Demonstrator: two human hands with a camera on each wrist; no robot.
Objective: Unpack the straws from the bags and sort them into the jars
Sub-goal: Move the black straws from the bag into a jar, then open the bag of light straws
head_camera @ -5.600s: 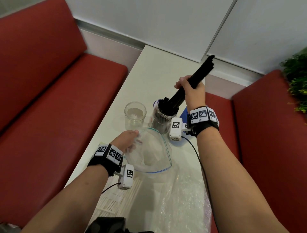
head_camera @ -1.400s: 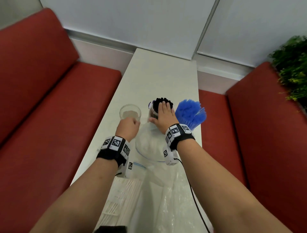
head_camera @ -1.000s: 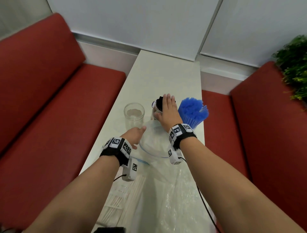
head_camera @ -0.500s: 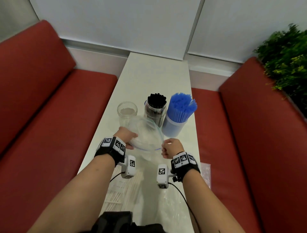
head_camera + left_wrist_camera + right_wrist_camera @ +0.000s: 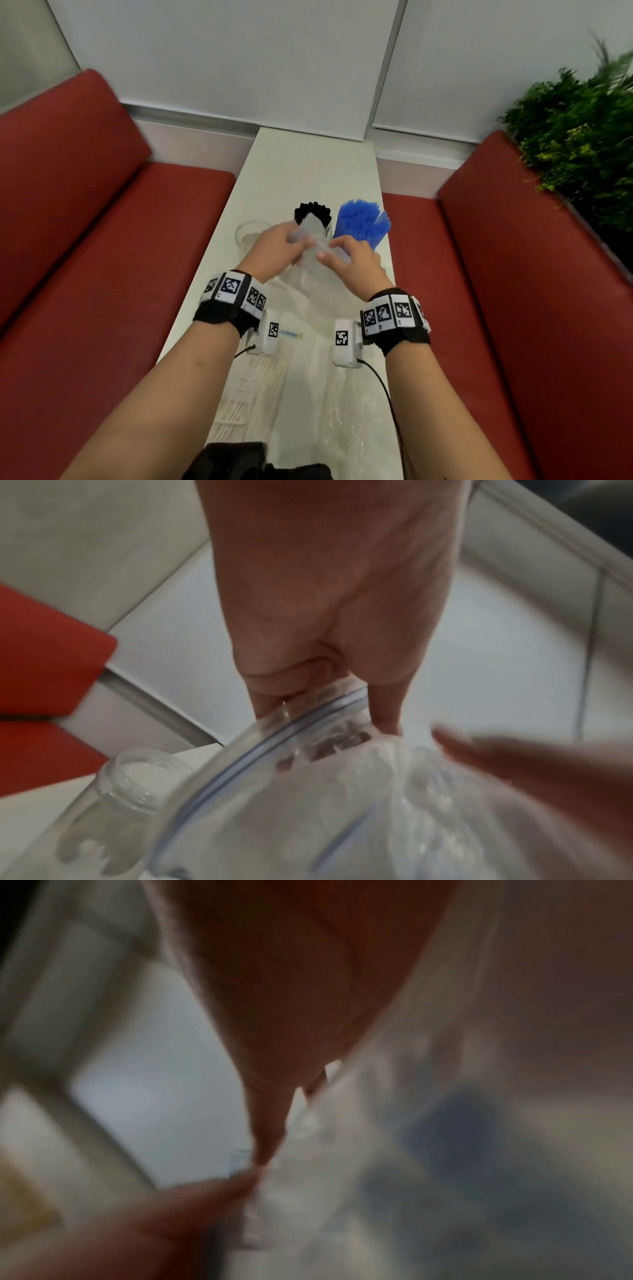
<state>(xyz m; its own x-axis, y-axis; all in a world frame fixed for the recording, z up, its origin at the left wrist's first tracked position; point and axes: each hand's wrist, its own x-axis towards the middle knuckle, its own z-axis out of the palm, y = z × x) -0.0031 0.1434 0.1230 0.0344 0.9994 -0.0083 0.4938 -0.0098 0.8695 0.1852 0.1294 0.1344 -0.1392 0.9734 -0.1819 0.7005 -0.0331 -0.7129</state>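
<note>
Both hands hold an empty clear zip bag (image 5: 310, 253) lifted above the white table (image 5: 308, 171). My left hand (image 5: 274, 248) grips its rim; in the left wrist view the fingers curl over the bag's blue-lined zip edge (image 5: 274, 739). My right hand (image 5: 349, 262) pinches the bag's other side, blurred in the right wrist view (image 5: 263, 1167). Behind them stand a jar of black straws (image 5: 313, 210), a jar of blue straws (image 5: 363, 219) and an empty clear jar (image 5: 248, 234). A bag of white straws (image 5: 250, 394) lies near me.
Crumpled clear plastic bags (image 5: 346, 411) lie on the near right of the table. Red bench seats (image 5: 102, 260) flank the table on both sides. A green plant (image 5: 582, 137) stands at the far right. The table's far half beyond the jars is bare.
My right hand left the top of the black straws, drew back, then came up to pinch the bag. Both hands have raised the bag in front of the jars.
</note>
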